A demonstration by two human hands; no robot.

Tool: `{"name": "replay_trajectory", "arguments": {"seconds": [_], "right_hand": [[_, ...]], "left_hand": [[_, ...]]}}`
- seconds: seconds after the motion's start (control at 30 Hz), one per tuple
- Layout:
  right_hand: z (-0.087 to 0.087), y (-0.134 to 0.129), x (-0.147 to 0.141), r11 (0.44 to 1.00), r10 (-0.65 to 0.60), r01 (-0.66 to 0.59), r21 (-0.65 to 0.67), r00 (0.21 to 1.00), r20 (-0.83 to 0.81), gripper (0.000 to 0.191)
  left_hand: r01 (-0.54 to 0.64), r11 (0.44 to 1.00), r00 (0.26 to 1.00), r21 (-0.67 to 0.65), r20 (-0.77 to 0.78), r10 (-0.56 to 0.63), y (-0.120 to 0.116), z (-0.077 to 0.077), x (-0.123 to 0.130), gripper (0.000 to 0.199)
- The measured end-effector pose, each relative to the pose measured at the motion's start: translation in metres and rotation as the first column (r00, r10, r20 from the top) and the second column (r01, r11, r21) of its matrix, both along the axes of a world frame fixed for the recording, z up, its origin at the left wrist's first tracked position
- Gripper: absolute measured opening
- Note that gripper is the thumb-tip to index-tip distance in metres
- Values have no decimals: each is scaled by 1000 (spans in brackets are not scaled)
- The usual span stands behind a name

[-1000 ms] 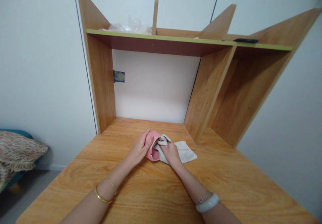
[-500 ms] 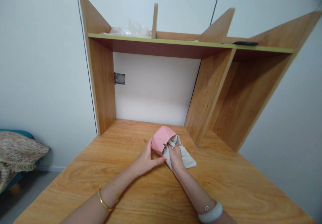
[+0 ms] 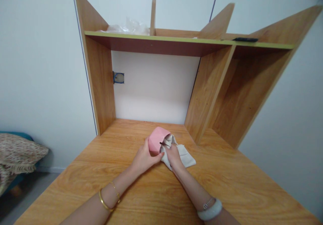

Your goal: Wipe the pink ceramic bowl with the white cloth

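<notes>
Tipped on its side above the wooden desk [image 3: 121, 191] is a pink, cup-shaped container [image 3: 157, 138] with faceted walls and a small notch in its rim. My left hand [image 3: 144, 157] grips it from the left, thumb along the lower rim and fingers around the far side. A light grey cloth [image 3: 186, 156] is bunched into the container's mouth, which faces right. My right hand [image 3: 173, 155] is closed on the cloth at that mouth, its fingertips hidden inside. The cloth's loose end spreads to the right, beneath my right wrist.
A wooden shelf unit [image 3: 156, 39] rises from the desk's back edge, with upright dividers [image 3: 214, 93]. Clear plastic wrapping [image 3: 130, 28] and a dark flat object [image 3: 245, 39] lie on its top. A socket box [image 3: 118, 77] is at the back left; a patterned blanket [image 3: 20, 154] lies far left.
The container and both hands have shifted slightly left in the picture, and the whole view has moved a little too. Both holds are the same.
</notes>
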State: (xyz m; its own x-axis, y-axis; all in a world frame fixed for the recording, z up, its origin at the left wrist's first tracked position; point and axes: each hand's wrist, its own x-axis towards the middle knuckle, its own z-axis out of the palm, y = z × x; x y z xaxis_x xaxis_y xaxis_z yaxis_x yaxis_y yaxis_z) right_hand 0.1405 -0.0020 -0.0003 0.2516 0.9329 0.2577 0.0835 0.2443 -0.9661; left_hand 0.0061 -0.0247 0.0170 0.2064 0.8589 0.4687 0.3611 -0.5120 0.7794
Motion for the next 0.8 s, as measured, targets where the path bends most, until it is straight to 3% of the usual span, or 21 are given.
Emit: {"name": "replay_trajectory", "arguments": {"seconds": [0.2,0.4,0.6,0.8], "right_hand": [[-1,3,5,994,-77,84,-72,992,99,25],[4,0,8,996,-93,91,21,979,181,23],[3,-2,8,984,-175,159,76,930,322,17],[-4,0,5,978,-207,193,77,882,423,20]], "left_hand": [[-3,1000,998,-11,-68,2,4,1,-3,66],[-22,1000,986,-20,-164,18,5,6,-12,84],[-78,997,987,-16,-139,75,7,8,-15,79],[-113,994,969,13,-220,113,6,15,-18,77]]}}
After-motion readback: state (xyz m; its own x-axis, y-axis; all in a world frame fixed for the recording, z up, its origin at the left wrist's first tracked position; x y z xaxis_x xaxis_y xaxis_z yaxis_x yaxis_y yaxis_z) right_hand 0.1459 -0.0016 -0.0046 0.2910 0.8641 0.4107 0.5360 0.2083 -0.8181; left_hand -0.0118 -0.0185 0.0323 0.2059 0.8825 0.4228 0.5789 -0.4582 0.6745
